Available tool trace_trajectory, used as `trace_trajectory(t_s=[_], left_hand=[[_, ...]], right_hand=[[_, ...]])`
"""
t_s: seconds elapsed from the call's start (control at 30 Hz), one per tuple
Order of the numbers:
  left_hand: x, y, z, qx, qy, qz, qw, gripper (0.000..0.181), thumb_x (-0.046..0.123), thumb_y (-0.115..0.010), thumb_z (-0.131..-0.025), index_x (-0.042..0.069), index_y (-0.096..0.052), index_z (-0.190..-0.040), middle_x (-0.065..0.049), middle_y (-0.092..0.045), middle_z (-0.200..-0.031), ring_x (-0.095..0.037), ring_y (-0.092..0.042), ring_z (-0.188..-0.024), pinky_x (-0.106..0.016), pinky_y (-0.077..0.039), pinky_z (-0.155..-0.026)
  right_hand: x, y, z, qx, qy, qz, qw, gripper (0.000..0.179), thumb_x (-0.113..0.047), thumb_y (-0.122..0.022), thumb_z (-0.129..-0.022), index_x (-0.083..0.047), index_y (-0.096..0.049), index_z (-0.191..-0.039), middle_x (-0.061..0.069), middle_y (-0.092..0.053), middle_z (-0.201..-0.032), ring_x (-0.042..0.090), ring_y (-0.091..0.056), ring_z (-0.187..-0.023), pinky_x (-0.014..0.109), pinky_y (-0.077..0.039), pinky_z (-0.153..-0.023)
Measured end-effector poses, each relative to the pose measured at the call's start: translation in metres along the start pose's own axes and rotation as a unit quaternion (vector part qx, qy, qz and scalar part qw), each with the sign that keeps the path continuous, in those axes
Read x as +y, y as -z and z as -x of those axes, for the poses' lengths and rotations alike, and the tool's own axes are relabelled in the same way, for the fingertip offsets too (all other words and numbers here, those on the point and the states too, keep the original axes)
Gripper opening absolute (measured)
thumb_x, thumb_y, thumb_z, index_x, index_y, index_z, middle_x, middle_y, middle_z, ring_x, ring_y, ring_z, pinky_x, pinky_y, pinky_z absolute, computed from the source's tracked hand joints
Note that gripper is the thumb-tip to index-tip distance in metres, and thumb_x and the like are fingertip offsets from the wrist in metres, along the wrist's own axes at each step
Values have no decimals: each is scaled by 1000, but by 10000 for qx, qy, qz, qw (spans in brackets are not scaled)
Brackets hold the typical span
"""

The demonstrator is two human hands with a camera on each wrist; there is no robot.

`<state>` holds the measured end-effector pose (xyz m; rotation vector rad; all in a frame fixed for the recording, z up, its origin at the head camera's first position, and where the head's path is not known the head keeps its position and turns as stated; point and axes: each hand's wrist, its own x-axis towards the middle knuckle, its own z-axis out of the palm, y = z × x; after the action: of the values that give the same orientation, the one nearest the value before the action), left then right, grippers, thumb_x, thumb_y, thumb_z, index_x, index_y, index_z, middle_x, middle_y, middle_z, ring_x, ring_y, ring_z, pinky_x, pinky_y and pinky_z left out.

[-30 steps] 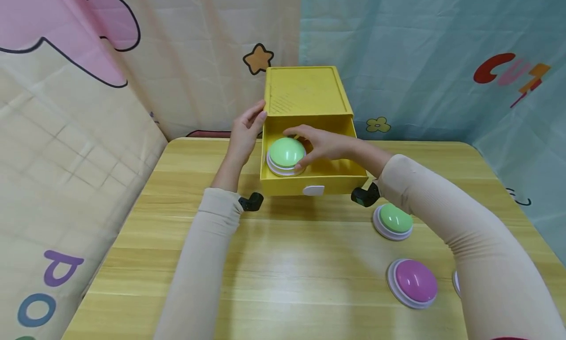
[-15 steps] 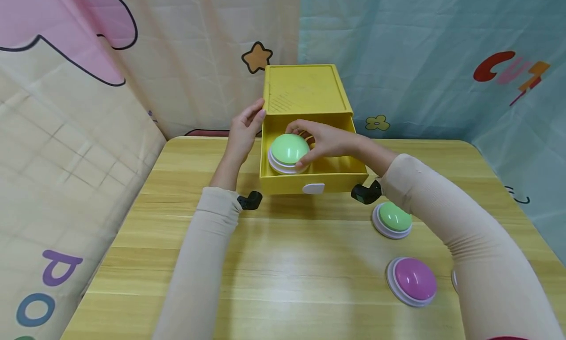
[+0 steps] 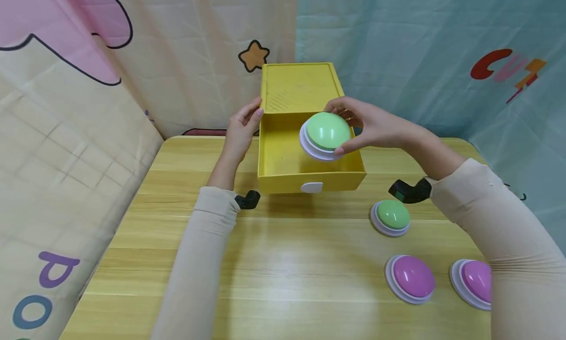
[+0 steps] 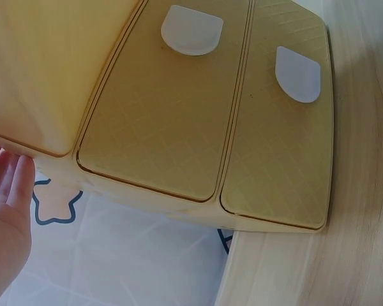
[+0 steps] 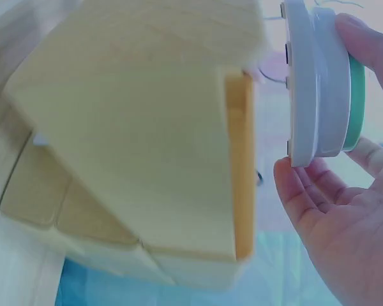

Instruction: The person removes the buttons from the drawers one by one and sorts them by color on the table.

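My right hand (image 3: pixel 376 126) grips a green-domed push button (image 3: pixel 328 131) with a white base by its rim, thumb on the near side and fingers on the far side. The button is tilted and held up over the pulled-out top drawer (image 3: pixel 283 183) of a yellow cabinet (image 3: pixel 300 87). In the right wrist view, small dark spots show along the base's underside. With fairly straight fingers, my left hand (image 3: pixel 240 131) touches the cabinet's left side near its upper front edge. Two closed drawers with white tabs (image 4: pixel 193 30) show below in the left wrist view.
Right of the cabinet, another green push button (image 3: pixel 392 214) lies on the wooden table (image 3: pixel 274 271). Closer in are a pink push button (image 3: pixel 413 277) and a second pink button (image 3: pixel 477 281), partly covered by the right sleeve. Printed curtains (image 3: pixel 398 45) hang behind.
My right hand has lifted the green push button out of the drawer and moved it right and up. The left hand has stayed at the cabinet's side.
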<state>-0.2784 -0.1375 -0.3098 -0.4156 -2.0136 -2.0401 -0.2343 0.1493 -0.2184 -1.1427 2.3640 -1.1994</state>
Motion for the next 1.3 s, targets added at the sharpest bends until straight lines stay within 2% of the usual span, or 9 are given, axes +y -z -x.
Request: trace_trajectory(t_s=[0.13,0.27,0.4,0.53,0.7,0.93,1.07,1.3], left_hand=[[-1,0,0,-32,-71,-40,10000,41,16,-54,-90,1,-48,-128,-7,-45,-133,-12,-44,-118,-22,-37,-96],[-2,0,0,-7,-40,-74,10000,42,18,-55,-90,2,-49,-128,-5,-45,-133,-11,-43,-117,-21,-37,-95],[-3,0,-1,11,47,-31,10000,43,21,-56,-89,4,-50,-128,-3,-45,-133,-10,-44,-117,-21,-37,-95],[-3,-1,-1,-7,5,-5,10000,43,20,-56,-89,3,-49,-128,-4,-46,-133,-11,-44,-117,-21,-38,-94],[-3,-1,0,5,-50,-20,10000,42,18,-56,-89,2,-49,-127,-5,-46,-132,-11,-44,-117,-21,-37,-95],[1,-1,2,15,44,62,10000,42,16,-55,-90,0,-48,-128,-7,-45,-133,-12,-43,-118,-21,-36,-96],[-1,0,2,15,-13,-19,10000,42,18,-55,-90,2,-49,-128,-6,-45,-133,-11,-43,-118,-21,-36,-96],[-1,0,2,32,3,-42,10000,42,19,-55,-90,2,-49,-128,-5,-45,-133,-11,-44,-117,-21,-37,-95]], right_hand=[[2,11,31,176,-43,98,9998,66,3,-74,-70,-1,-38,-124,7,-43,-118,20,-43,-106,21,-39,-89],[9,17,61,342,101,70,9993,66,9,-71,-69,0,-37,-125,10,-44,-116,21,-44,-104,18,-40,-86],[22,19,90,570,153,-62,9982,67,16,-69,-67,1,-37,-125,13,-44,-116,21,-43,-104,17,-39,-86],[38,17,124,908,41,-64,9958,68,20,-66,-66,2,-37,-125,13,-43,-116,20,-44,-103,15,-40,-83],[66,2,173,1387,-391,113,9895,67,21,-65,-66,2,-37,-125,9,-44,-116,12,-46,-102,11,-41,-81],[110,-24,233,1992,-1340,247,9704,66,16,-65,-71,-2,-35,-127,-2,-42,-116,1,-43,-101,6,-35,-79],[135,-33,257,2049,-1873,263,9603,63,6,-66,-77,-8,-33,-129,-12,-36,-116,-8,-38,-99,4,-34,-75],[168,-43,279,1952,-2492,168,9484,61,-2,-66,-80,0,-30,-129,-19,-32,-114,-14,-35,-93,6,-40,-70]])
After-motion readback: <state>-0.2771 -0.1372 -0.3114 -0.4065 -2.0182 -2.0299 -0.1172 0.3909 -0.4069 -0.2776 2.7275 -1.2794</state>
